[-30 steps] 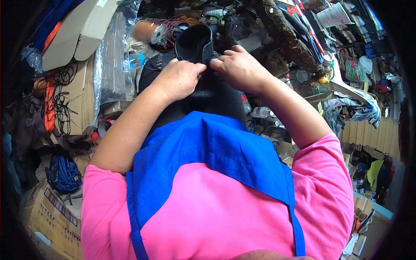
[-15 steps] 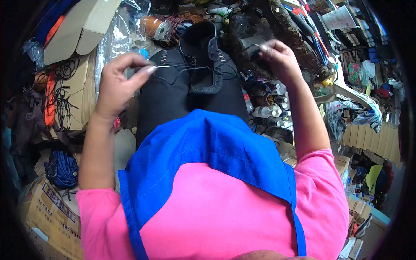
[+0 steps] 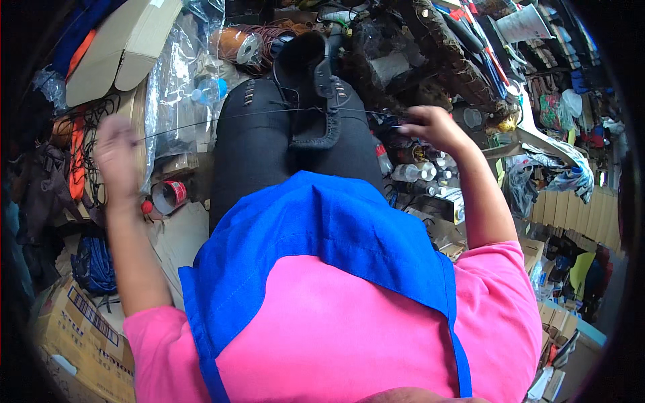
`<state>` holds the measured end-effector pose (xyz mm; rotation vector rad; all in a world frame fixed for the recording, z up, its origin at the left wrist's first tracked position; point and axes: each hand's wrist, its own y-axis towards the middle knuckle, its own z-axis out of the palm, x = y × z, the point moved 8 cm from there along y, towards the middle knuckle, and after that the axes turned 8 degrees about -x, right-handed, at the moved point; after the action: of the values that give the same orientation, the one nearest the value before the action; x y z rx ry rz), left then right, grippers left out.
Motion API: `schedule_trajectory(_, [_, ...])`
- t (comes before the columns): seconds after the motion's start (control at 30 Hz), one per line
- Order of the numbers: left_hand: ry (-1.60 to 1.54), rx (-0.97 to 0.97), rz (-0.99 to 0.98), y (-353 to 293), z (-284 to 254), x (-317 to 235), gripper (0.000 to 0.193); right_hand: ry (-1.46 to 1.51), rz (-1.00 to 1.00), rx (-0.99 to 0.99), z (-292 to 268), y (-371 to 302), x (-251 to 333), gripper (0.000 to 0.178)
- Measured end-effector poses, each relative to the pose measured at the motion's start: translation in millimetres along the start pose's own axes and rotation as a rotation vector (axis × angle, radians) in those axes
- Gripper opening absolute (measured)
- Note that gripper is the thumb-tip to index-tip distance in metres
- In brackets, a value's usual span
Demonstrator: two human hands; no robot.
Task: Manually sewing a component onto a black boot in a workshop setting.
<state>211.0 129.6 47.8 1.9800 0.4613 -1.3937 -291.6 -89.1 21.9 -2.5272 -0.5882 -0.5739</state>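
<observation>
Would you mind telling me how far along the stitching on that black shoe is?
A black shoe sits between the knees. The left hand and right hand are spread wide, drawing a thread taut through it. How much of the seam is sewn or left cannot be told from this view.

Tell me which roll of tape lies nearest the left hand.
The red roll of tape, lying just below and right of the left hand. The other, a clear roll of tape, sits farther up by the brown cord spool.
</observation>
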Motion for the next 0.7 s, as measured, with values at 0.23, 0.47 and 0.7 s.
schedule_trajectory(0.23, [0.226,-0.489,0.063,35,-122,-27,0.023,-0.704,0.264,-0.117,-32,-48,-198,0.029])
schedule_trajectory(0.47, [0.178,0.498,0.217,-26,224,-75,0.05,0.52,-0.045,-0.024,29,20,50,0.02])
schedule_trajectory(0.7, [0.198,0.729,0.216,-31,297,-57,0.073,0.217,-0.346,-0.1,26,47,101,0.01])
